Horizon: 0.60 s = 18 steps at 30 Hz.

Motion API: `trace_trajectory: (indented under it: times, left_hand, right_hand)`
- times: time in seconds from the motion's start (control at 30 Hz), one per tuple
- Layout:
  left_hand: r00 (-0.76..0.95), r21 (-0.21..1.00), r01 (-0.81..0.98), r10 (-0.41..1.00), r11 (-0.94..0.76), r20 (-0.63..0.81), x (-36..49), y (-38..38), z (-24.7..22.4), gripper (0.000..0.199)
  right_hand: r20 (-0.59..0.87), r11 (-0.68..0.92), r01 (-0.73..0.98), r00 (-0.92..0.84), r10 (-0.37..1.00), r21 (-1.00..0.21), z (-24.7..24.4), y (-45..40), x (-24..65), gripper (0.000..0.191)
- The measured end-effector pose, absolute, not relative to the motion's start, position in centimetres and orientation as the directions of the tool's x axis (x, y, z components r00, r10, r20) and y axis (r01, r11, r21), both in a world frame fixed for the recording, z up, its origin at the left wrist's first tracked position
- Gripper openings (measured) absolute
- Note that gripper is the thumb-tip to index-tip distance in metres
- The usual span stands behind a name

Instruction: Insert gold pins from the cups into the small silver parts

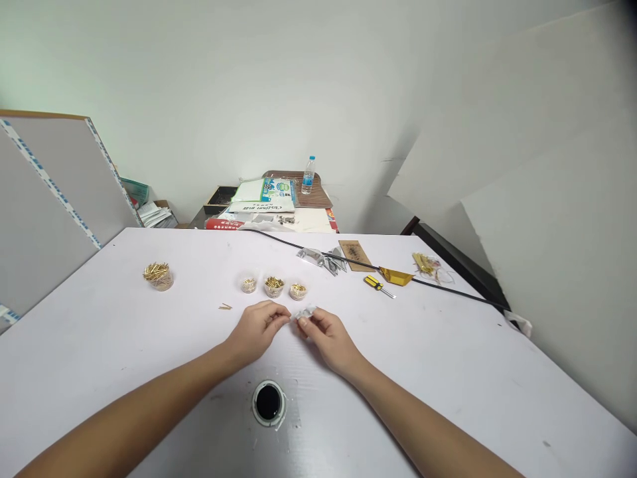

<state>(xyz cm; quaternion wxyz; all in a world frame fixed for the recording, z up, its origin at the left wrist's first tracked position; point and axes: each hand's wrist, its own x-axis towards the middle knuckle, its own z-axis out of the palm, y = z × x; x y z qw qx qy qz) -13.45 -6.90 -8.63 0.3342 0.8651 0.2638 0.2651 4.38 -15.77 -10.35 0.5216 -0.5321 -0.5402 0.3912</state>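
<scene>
Over the middle of the white table [448, 378], my right hand [332, 342] pinches a small crumpled silvery-white piece [305, 311], maybe foil or tissue. My left hand [255, 332] is just to its left, thumb and fingertips closed in a pinch beside the piece; anything between them is too small to make out. Beyond my hands stand small clear cups: one with pale bits [249, 285], one with gold-coloured pins [273, 286], and one with small gold parts [298, 291]. A few loose gold pins [225, 307] lie left of my left hand.
A cup of long gold pins [158, 276] stands at the left. Nearer me is a round pot of black liquid [269, 401]. To the right are a yellow screwdriver [379, 286], silver packets [326, 259], a brown card [356, 255], a gold packet [397, 276] and a black cable [450, 291].
</scene>
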Motion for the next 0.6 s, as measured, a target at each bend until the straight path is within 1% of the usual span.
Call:
trace_trajectory:
  times: [0.07, 0.1, 0.17, 0.23, 0.33, 0.5, 0.6]
  left_hand:
    - [0.675, 0.780, 0.248, 0.680, -0.574, 0.286, -13.66, -6.80, -8.38, 0.015]
    - [0.661, 0.801, 0.227, 0.692, -0.554, 0.291, -13.71, -6.81, -8.40, 0.016]
    - [0.641, 0.830, 0.185, 0.705, -0.526, 0.304, -13.71, -6.93, -8.59, 0.017]
    - [0.631, 0.849, 0.156, 0.712, -0.504, 0.307, -13.61, -7.15, -8.81, 0.019]
    - [0.619, 0.856, 0.161, 0.726, -0.491, 0.300, -13.41, -7.41, -8.91, 0.022]
    - [0.594, 0.883, 0.144, 0.753, -0.447, 0.284, -13.17, -7.48, -8.80, 0.025]
    - [0.586, 0.886, 0.153, 0.762, -0.438, 0.276, -13.07, -7.50, -8.79, 0.021]
  right_hand:
    - [0.217, 0.185, 0.370, 0.047, 0.975, -0.910, -10.10, -16.02, 4.33, 0.034]
    - [0.252, 0.217, 0.442, 0.022, 0.967, -0.871, -9.98, -16.11, 4.30, 0.031]
    - [0.307, 0.269, 0.520, -0.013, 0.952, -0.811, -9.81, -16.21, 4.28, 0.027]
    - [0.323, 0.286, 0.543, -0.028, 0.946, -0.790, -9.72, -16.20, 4.33, 0.026]
    - [0.315, 0.284, 0.536, -0.035, 0.948, -0.795, -9.65, -16.13, 4.45, 0.026]
    - [0.305, 0.253, 0.542, 0.006, 0.952, -0.802, -9.67, -16.05, 4.60, 0.029]
    - [0.311, 0.266, 0.549, -0.011, 0.950, -0.792, -9.72, -16.06, 4.58, 0.030]
